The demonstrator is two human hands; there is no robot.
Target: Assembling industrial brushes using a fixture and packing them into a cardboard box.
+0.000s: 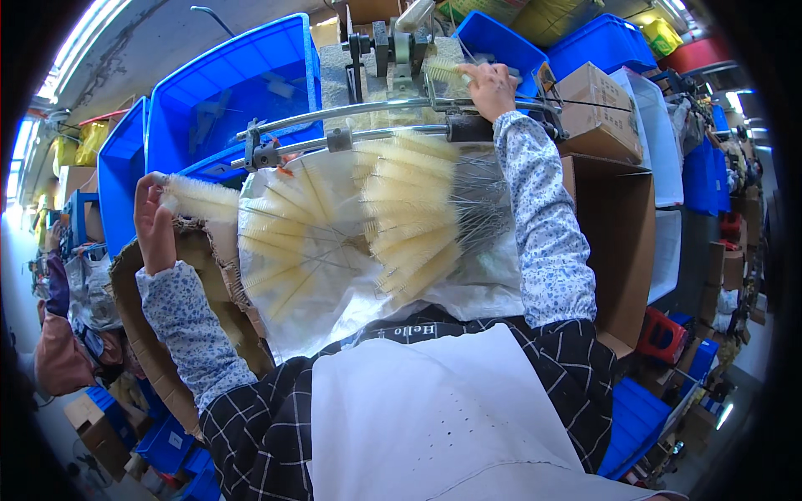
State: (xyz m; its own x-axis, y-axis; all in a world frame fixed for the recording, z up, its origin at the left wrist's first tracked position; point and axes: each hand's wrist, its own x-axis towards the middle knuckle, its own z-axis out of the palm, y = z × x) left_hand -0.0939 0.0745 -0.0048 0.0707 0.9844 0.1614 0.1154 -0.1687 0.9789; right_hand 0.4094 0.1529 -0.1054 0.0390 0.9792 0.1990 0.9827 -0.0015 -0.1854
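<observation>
Head view | left hand (157,227), left of frame: pinches a pale brush (205,199) | right hand (493,88), upper right of centre: fingertips at second brush (441,70) beside machine (403,54), grip unclear | two brush fans (409,209), centre and centre left | seemingly midway; which fan is finished, cannot tell

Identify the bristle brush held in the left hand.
The cream bristle brush extending rightward from the left hand. The fanned brushes lie on white sheeting; another brush is at the right hand.
</observation>
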